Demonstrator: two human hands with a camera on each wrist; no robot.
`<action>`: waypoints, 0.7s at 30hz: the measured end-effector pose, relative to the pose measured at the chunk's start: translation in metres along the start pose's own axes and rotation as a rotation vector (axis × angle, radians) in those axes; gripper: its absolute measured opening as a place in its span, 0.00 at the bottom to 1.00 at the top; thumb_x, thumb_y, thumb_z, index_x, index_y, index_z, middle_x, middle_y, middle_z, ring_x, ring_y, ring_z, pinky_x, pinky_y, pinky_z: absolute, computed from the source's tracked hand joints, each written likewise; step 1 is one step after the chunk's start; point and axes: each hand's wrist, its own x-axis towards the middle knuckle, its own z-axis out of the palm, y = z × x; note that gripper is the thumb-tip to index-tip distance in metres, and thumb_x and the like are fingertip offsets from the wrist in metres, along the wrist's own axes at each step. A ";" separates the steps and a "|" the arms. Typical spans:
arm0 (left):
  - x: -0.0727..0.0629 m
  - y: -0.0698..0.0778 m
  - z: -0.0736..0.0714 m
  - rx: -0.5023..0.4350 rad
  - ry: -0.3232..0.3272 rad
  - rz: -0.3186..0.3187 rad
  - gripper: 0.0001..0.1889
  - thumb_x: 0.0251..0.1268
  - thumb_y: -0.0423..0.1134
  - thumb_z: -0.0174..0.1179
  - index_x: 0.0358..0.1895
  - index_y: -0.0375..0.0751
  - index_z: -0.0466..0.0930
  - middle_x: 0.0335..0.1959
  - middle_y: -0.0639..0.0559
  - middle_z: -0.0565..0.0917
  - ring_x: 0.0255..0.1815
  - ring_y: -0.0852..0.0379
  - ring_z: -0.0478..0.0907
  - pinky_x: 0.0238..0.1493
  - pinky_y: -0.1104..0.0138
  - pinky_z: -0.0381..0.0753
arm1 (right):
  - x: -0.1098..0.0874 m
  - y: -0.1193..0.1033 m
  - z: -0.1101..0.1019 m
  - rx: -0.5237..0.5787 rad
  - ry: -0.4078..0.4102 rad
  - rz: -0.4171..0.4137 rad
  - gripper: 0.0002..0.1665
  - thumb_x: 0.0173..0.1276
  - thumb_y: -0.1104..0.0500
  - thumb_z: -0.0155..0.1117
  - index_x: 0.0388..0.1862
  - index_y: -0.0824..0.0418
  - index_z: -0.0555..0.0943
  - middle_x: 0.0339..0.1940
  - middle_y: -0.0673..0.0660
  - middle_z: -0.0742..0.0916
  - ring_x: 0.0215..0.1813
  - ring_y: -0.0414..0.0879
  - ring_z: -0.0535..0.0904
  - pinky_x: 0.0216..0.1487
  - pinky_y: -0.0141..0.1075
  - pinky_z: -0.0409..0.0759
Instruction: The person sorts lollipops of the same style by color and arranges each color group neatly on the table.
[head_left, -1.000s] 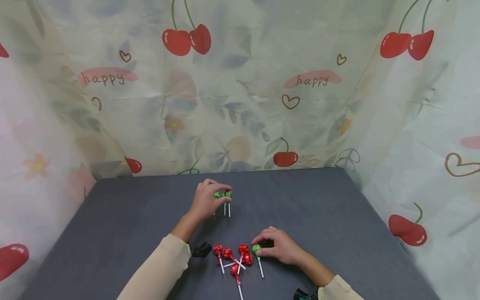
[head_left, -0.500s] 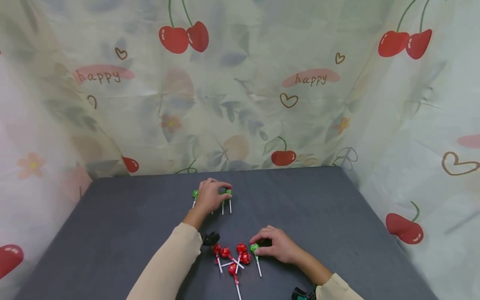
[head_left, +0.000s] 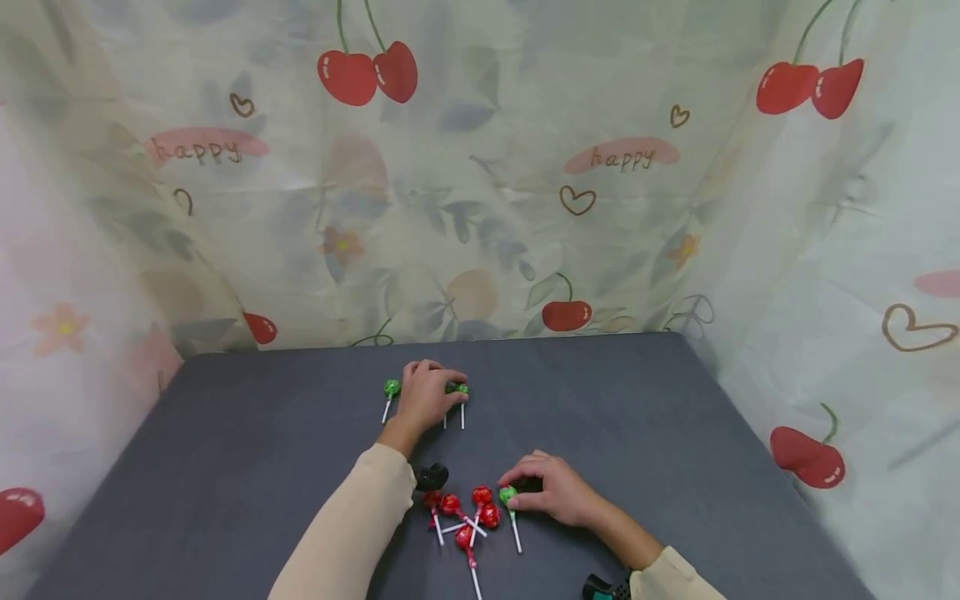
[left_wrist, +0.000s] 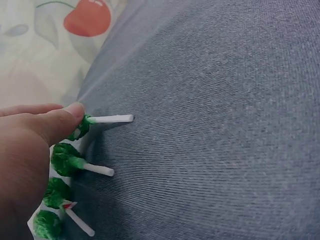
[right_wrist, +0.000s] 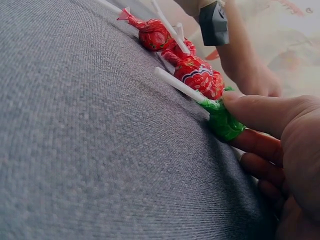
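At the back of the table my left hand (head_left: 429, 395) pinches the wrapped head of a green lollipop (left_wrist: 80, 131) between thumb and fingers. Beside it, several more green lollipops stand in a row, as the left wrist view shows: one (left_wrist: 66, 160) right beside the held one, another (left_wrist: 58, 193) beyond. The head view shows the row's leftmost lollipop (head_left: 392, 388), while the hand covers part of the row. Nearer the front, my right hand (head_left: 553, 492) pinches another green lollipop (right_wrist: 226, 121) by its head, its white stick pointing toward the table's front.
Several red lollipops (head_left: 464, 538) lie in a loose pile with crossed sticks, just left of my right hand. A black wrist device (head_left: 432, 477) on the left arm hangs over the pile's far edge. The dark grey table (head_left: 637, 417) is enclosed by a cherry-print curtain (head_left: 480, 167).
My left hand has shifted slightly right along the row with the green lollipop, uncovering the leftmost one. The right hand stays by the pile with its green lollipop.
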 end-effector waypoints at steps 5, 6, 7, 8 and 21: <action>-0.001 -0.001 0.004 -0.010 0.021 -0.021 0.15 0.60 0.50 0.68 0.50 0.57 0.87 0.44 0.57 0.85 0.57 0.50 0.71 0.66 0.49 0.53 | 0.000 0.000 0.000 0.007 -0.017 0.030 0.13 0.62 0.52 0.72 0.45 0.52 0.86 0.39 0.40 0.85 0.44 0.39 0.76 0.47 0.37 0.74; -0.001 -0.001 0.005 -0.010 0.024 -0.022 0.15 0.60 0.50 0.68 0.50 0.57 0.87 0.44 0.57 0.86 0.57 0.50 0.71 0.66 0.50 0.53 | 0.000 0.000 -0.001 0.005 -0.017 0.030 0.13 0.62 0.52 0.72 0.45 0.52 0.86 0.39 0.40 0.85 0.43 0.39 0.76 0.47 0.37 0.74; 0.000 -0.001 0.006 -0.009 0.028 -0.022 0.15 0.60 0.50 0.68 0.50 0.57 0.87 0.44 0.57 0.86 0.57 0.50 0.71 0.66 0.49 0.53 | 0.000 0.000 -0.001 0.003 -0.017 0.029 0.13 0.61 0.52 0.72 0.45 0.52 0.86 0.39 0.40 0.85 0.43 0.39 0.76 0.47 0.37 0.74; 0.000 -0.002 0.007 -0.004 0.030 -0.023 0.15 0.60 0.50 0.68 0.50 0.58 0.87 0.44 0.57 0.86 0.57 0.50 0.71 0.66 0.50 0.53 | 0.000 0.000 -0.001 0.004 -0.017 0.029 0.13 0.61 0.52 0.72 0.45 0.52 0.86 0.39 0.40 0.85 0.43 0.39 0.76 0.47 0.37 0.74; 0.000 0.001 0.009 -0.009 0.045 -0.041 0.15 0.60 0.51 0.68 0.50 0.58 0.87 0.45 0.57 0.86 0.59 0.49 0.70 0.66 0.49 0.53 | 0.000 0.000 -0.002 -0.002 -0.029 0.051 0.13 0.62 0.53 0.72 0.45 0.52 0.87 0.39 0.42 0.85 0.43 0.39 0.76 0.47 0.37 0.74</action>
